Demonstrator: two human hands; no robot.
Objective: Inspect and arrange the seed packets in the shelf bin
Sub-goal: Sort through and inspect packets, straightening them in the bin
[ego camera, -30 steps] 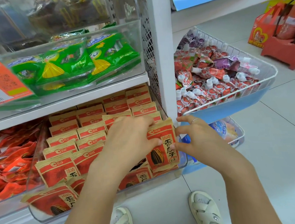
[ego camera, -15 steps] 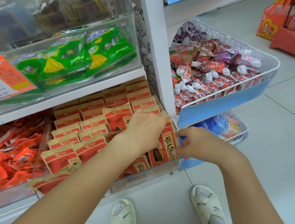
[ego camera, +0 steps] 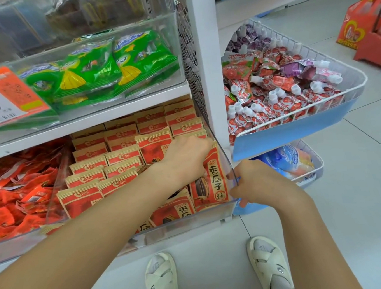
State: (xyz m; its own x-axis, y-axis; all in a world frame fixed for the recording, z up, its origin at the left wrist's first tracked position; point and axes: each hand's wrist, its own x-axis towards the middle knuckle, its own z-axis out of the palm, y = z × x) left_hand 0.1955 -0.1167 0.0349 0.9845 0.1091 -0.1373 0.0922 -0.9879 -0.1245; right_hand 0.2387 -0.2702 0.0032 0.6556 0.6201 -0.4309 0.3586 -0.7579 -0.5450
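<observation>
Two of my hands work at the clear shelf bin [ego camera: 228, 162] on the lower shelf; it is packed with rows of red-and-tan seed packets [ego camera: 122, 156] standing upright; my left hand [ego camera: 183, 158] reaches into its near right corner, fingers curled round the top of one upright packet [ego camera: 213, 183] pressed against the bin's right wall; my right hand [ego camera: 256, 182] sits outside that wall, fingers clenched on its near corner edge. Left of it lies a bin of loose red wrappers [ego camera: 13, 194]; above, a clear bin of green packs [ego camera: 115, 68] behind an orange price tag [ego camera: 3, 97]; right of the white post [ego camera: 208, 63], a wire basket [ego camera: 341, 100] heaped with spouted pouches [ego camera: 271, 87]; my sandals [ego camera: 269, 265] stand on the floor.
</observation>
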